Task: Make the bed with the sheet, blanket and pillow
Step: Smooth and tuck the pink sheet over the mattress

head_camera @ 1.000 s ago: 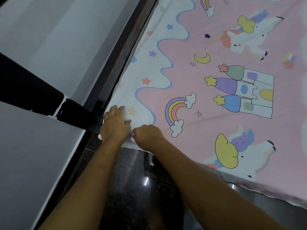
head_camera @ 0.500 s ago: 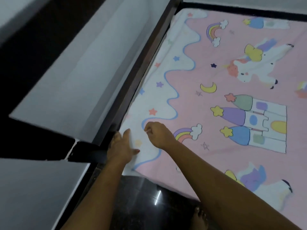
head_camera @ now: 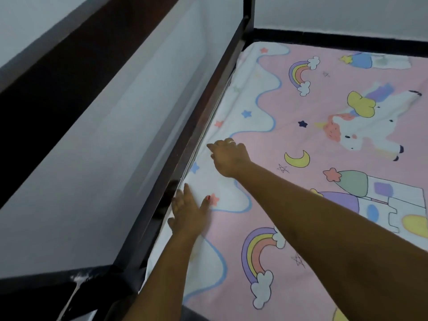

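The pink bed sheet printed with unicorns, rainbows and castles (head_camera: 229,251) lay spread flat over the mattress, filling the right and centre of the frame. Its white wavy border ran along the dark wooden side rail of the bed (head_camera: 201,117), which crossed the frame from top centre to lower left.

The left hand (head_camera: 190,214), at centre left, rested palm down on the white border just beside the rail. Its fingers (head_camera: 186,193) were straight and slightly spread and gripped nothing, with the thumb reaching toward a red printed star.

The right hand (head_camera: 228,156), higher up at centre, reached across to the same border. Its fingers were bent at the knuckles with the tips down at the fabric. Whether they pinched the sheet could not be determined. A pale ring (head_camera: 230,141) showed on one finger.
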